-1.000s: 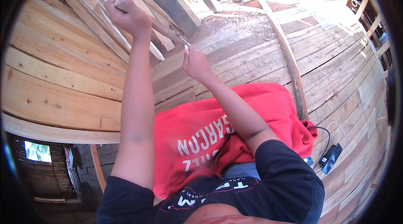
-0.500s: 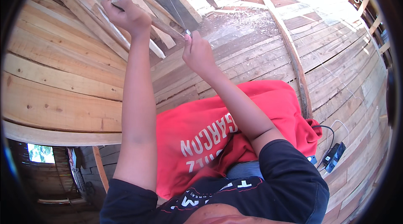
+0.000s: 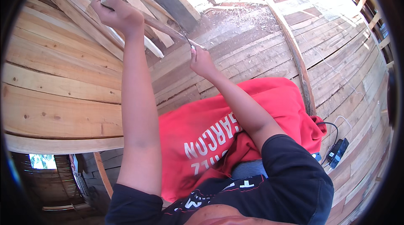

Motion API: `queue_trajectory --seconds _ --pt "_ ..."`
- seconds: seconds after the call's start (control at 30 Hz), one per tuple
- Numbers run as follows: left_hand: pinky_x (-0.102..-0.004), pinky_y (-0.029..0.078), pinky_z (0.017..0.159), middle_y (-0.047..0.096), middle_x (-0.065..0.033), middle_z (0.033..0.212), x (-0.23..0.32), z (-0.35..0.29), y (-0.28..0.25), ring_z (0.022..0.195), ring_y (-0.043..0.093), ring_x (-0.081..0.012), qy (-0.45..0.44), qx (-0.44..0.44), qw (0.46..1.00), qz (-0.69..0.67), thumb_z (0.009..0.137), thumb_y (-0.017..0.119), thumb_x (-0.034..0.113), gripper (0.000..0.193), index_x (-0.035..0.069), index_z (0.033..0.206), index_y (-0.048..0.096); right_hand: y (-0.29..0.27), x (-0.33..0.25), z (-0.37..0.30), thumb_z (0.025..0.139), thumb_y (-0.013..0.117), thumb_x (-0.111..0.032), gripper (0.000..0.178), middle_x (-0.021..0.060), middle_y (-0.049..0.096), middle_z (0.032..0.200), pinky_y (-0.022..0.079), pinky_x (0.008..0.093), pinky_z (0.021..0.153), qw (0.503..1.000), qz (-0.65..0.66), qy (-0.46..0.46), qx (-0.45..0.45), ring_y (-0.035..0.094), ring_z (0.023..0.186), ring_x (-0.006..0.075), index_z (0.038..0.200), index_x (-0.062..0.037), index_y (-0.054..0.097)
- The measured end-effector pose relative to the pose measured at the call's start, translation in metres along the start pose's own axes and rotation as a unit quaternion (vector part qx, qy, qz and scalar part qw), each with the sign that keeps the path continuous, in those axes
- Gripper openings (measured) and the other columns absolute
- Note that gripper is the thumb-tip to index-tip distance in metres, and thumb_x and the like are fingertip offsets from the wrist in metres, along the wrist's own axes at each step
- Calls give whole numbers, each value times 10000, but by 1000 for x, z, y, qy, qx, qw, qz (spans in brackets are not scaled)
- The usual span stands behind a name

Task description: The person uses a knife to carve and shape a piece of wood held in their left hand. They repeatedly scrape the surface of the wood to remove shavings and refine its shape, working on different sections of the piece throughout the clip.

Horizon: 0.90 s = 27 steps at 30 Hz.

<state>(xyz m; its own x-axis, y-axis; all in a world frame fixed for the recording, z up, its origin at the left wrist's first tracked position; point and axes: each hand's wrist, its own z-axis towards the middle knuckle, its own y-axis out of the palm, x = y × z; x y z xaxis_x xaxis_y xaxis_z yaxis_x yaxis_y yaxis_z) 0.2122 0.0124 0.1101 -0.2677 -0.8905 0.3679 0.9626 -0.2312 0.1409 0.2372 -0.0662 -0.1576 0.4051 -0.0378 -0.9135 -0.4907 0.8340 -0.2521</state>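
Note:
My left hand (image 3: 118,13) is closed around a slim wooden stick (image 3: 168,30) at the upper left. The stick slants from this fist down to the right, its pale tip ending just past my right hand (image 3: 203,62). My right hand is closed on a thin knife (image 3: 186,38), its handle mostly hidden by the fingers. The narrow dark blade points up and left and crosses the stick near its tip; whether it cuts in cannot be made out. A red cloth (image 3: 269,98) with white lettering covers my lap below both forearms.
Long wooden boards (image 3: 63,111) form a raised surface on the left, with loose planks (image 3: 80,10) stacked beyond. Wood shavings (image 3: 248,18) litter the plank floor. A thick beam (image 3: 290,52) lies across it. At right are a black device and cable (image 3: 336,153).
My right hand has moved slightly right and down, and the blade now lies across the stick near its tip. My left fist has shifted a little left.

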Motion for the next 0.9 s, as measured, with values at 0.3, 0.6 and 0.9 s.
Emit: queue_trajectory --seconds 0.3,0.6,0.9 --pt "-271 377 680 460 -44 860 -26 9 -26 753 407 -120 -15 37 999 -19 998 497 346 362 -16 999 489 -2 19 0 1029 414 -278 382 303 635 790 475 563 723 990 -89 61 -94 623 807 492 946 46 599" --pt "-265 375 673 455 -48 872 -17 1 -21 759 416 -119 3 3 1000 -6 989 515 385 411 -26 998 495 -12 -37 4 1032 389 -287 412 314 641 846 476 567 757 997 -32 25 -67 617 838 511 935 46 613" --pt "-264 378 669 452 -51 888 -42 9 -28 757 418 -115 -9 13 1000 -3 981 539 423 448 -22 1005 495 -26 -30 10 1030 408 -288 408 324 642 851 477 569 757 991 -70 66 -96 622 843 509 956 68 594"
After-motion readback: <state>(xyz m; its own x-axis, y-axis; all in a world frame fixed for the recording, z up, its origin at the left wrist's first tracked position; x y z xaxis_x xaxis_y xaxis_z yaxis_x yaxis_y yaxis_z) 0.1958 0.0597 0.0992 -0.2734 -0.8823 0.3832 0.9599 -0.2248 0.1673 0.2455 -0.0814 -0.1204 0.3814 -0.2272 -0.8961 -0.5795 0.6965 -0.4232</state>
